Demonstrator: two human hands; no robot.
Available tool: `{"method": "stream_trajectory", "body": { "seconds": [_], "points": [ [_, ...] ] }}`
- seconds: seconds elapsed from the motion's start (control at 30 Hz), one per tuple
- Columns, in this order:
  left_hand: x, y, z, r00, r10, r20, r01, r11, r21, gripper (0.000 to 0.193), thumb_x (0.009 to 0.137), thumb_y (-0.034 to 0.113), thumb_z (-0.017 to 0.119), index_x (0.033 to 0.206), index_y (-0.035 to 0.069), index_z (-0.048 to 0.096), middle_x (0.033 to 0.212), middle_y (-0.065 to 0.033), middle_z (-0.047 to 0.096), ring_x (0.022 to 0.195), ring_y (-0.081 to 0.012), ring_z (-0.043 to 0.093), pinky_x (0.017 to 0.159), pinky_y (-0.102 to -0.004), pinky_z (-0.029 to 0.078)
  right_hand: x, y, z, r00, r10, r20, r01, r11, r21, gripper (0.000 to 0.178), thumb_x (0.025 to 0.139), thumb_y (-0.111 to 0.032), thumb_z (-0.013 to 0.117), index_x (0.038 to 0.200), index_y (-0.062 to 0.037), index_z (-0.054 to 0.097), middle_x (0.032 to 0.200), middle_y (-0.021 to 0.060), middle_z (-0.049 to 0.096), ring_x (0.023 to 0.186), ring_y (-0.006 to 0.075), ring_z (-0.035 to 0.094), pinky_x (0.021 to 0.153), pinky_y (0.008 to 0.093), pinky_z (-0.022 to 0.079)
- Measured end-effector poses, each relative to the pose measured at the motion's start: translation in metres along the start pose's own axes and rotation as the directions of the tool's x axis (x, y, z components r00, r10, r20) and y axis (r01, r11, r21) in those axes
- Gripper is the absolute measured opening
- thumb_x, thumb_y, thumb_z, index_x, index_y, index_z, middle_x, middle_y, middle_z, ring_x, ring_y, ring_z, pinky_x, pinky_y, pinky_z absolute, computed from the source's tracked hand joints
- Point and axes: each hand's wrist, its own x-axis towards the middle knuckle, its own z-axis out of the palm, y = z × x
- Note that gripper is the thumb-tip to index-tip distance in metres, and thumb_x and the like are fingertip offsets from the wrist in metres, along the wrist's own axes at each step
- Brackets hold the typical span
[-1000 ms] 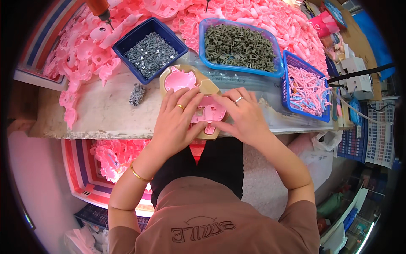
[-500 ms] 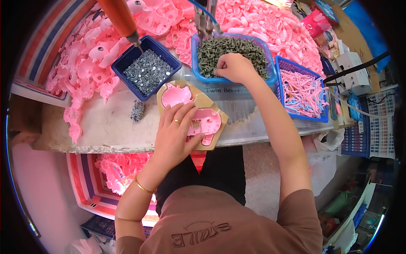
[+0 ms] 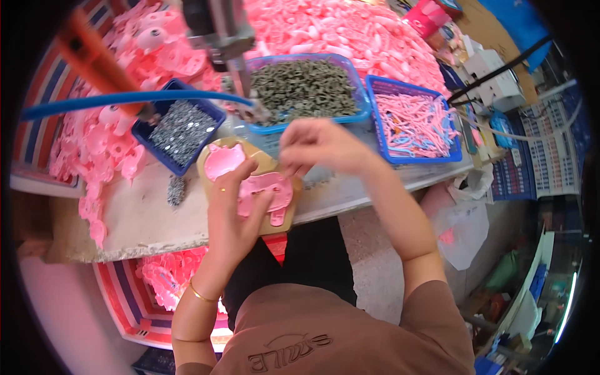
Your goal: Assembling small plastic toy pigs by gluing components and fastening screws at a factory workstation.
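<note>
A tan fixture point(image 3: 257, 157) lies near the table's front edge, with a round pink plastic shell point(image 3: 224, 161) and a longer pink plastic shell point(image 3: 280, 189) seated in its hollows. My left hand point(image 3: 231, 209) rests over the fixture's left side, thumb and fingers apart, partly covering the shells. Just right of the fixture, my right hand point(image 3: 319, 147) hovers with its fingers pinched together, slightly blurred. Whatever the pinch holds is too small to make out. Behind that hand stands a clear blue bin point(image 3: 360, 100) full of small grey-green parts point(image 3: 303, 87).
A dark blue bin point(image 3: 142, 133) of small metal screws stands left, near a screw clump point(image 3: 176, 190). An orange screwdriver point(image 3: 94, 59), a metal tool point(image 3: 228, 37) and a blue hose point(image 3: 137, 97) hang overhead. Right is a blue basket point(image 3: 415, 159) of thin strips; pink parts point(image 3: 325, 28) heap behind.
My right hand has left the grey-green parts and come down toward the fixture. My left hand's thumb and fingers have spread wider. The whole view has shifted.
</note>
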Motion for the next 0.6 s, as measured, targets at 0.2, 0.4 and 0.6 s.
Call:
{"method": "stream_trajectory", "body": {
  "seconds": [0.2,0.4,0.6],
  "points": [
    [0.000,0.003,0.019,0.979,-0.201,0.019,0.184,0.851,-0.491,0.013,0.098,0.006,0.057,0.105,-0.002,0.064,0.100,-0.0057,0.069,0.092,-0.0092,0.064,0.080,-0.0232,0.051,-0.028,0.026,0.042,0.992,-0.124,-0.003,0.120,0.954,0.274,0.014,0.095,-0.011,0.063,0.102,0.0004,0.060,0.091,0.0101,0.070,0.086,0.0149,0.070,0.072,0.0275,0.058],
    [-0.003,0.004,0.009,0.935,-0.342,0.093,0.329,0.740,-0.587,0.017,0.100,0.013,0.054,0.105,-0.001,0.063,0.103,-0.0093,0.070,0.085,-0.0149,0.069,0.074,-0.0258,0.057,-0.071,0.029,-0.060,0.853,-0.257,-0.454,-0.055,0.821,-0.568,0.013,0.091,-0.010,0.064,0.101,-0.0021,0.069,0.088,0.0058,0.071,0.078,0.0126,0.065,0.071,0.0281,0.052],
    [0.002,0.002,0.001,0.880,-0.452,0.148,0.445,0.674,-0.590,0.021,0.099,0.017,0.058,0.107,-0.001,0.064,0.104,-0.0096,0.069,0.086,-0.0157,0.069,0.073,-0.0243,0.057,-0.119,0.045,-0.169,0.651,-0.451,-0.611,-0.557,0.263,-0.788,0.014,0.082,-0.014,0.066,0.093,-0.0069,0.070,0.092,0.0127,0.067,0.083,0.0291,0.066,0.074,0.0392,0.052]
  ]
}}
